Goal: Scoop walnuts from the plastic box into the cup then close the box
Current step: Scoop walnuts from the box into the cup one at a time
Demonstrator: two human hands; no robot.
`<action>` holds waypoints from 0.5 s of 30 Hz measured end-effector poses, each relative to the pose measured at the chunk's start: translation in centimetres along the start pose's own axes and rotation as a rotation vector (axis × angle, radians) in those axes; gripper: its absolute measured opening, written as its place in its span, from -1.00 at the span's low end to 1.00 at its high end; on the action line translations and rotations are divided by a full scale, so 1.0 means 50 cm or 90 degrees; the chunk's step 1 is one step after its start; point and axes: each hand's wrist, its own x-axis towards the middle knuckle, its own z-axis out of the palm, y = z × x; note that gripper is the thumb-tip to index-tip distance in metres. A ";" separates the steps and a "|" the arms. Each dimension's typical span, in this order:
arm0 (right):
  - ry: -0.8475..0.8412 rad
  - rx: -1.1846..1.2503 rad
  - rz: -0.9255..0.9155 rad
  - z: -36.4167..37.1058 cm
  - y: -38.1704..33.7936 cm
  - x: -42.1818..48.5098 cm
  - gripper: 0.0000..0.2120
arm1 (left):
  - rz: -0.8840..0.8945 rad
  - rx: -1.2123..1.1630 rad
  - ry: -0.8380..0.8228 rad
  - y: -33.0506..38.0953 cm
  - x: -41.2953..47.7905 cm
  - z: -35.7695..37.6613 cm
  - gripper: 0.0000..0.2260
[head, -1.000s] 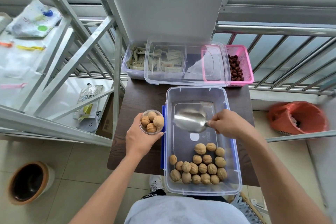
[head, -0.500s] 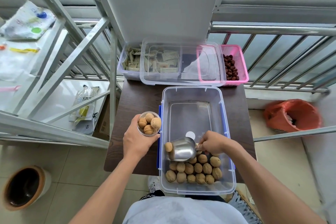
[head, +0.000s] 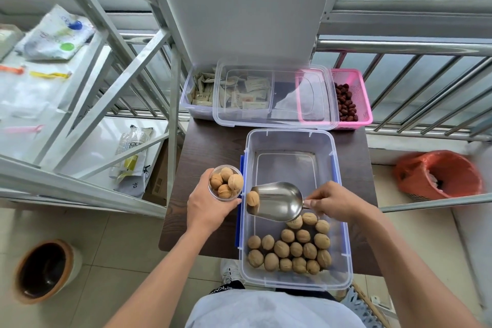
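Your left hand (head: 206,206) wraps its fingers round the walnut-filled cup (head: 225,186), just left of the open plastic box (head: 292,210) on the worktop (head: 210,152). Your right hand (head: 336,202) pinches the scoop (head: 278,204) handle over the box, one walnut (head: 252,198) at its lip.

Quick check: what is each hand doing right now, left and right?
Left hand: holding the cup.
Right hand: holding the metal scoop by its handle, one walnut at its lip.

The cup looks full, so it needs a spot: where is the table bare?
Bare tabletop left of the walnut box, ahead of the left hand. Crowded along the back: sachet box, clear lid, pink basket.
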 end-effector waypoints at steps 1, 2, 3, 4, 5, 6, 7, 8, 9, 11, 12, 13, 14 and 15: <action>0.006 0.018 0.001 -0.007 0.001 -0.002 -0.68 | 0.000 0.001 0.000 0.000 0.000 0.000 -0.30; 0.012 0.031 0.001 -0.013 0.002 -0.005 -0.64 | 0.002 0.002 0.001 0.000 0.000 0.000 -0.30; 0.017 0.039 0.000 -0.021 -0.001 -0.008 -0.60 | 0.004 0.002 0.001 0.000 0.000 0.000 -0.30; 0.019 0.041 -0.002 -0.028 -0.006 -0.012 -0.58 | 0.006 0.002 -0.002 0.000 0.000 0.000 -0.31; 0.019 0.039 -0.004 -0.036 -0.013 -0.017 -0.56 | 0.008 0.002 -0.004 0.002 0.000 0.000 -0.32; 0.020 0.035 -0.009 -0.046 -0.024 -0.022 -0.56 | 0.010 0.001 -0.005 0.002 -0.001 0.000 -0.33; 0.020 0.033 -0.012 -0.055 -0.037 -0.028 -0.56 | 0.009 0.002 -0.006 0.002 0.000 0.000 -0.34; 0.021 0.029 -0.016 -0.064 -0.050 -0.034 -0.56 | 0.008 0.003 -0.007 0.002 0.000 0.001 -0.34; 0.021 0.022 -0.019 -0.074 -0.064 -0.040 -0.56 | 0.006 0.005 -0.008 0.002 0.001 0.000 -0.34; 0.023 0.009 -0.029 -0.091 -0.089 -0.051 -0.54 | 0.004 0.008 -0.012 0.002 0.001 0.001 -0.34; 0.025 0.004 -0.034 -0.100 -0.099 -0.055 -0.54 | 0.005 0.007 -0.011 0.002 0.002 0.001 -0.34; 0.026 -0.003 -0.036 -0.107 -0.110 -0.061 -0.55 | 0.006 0.007 -0.010 0.002 0.001 0.001 -0.34; 0.026 -0.014 -0.036 -0.113 -0.120 -0.065 -0.56 | 0.008 0.007 -0.009 0.002 0.001 0.002 -0.34; 0.029 -0.025 -0.037 -0.118 -0.130 -0.068 -0.57 | 0.008 0.008 -0.008 0.001 0.001 0.002 -0.34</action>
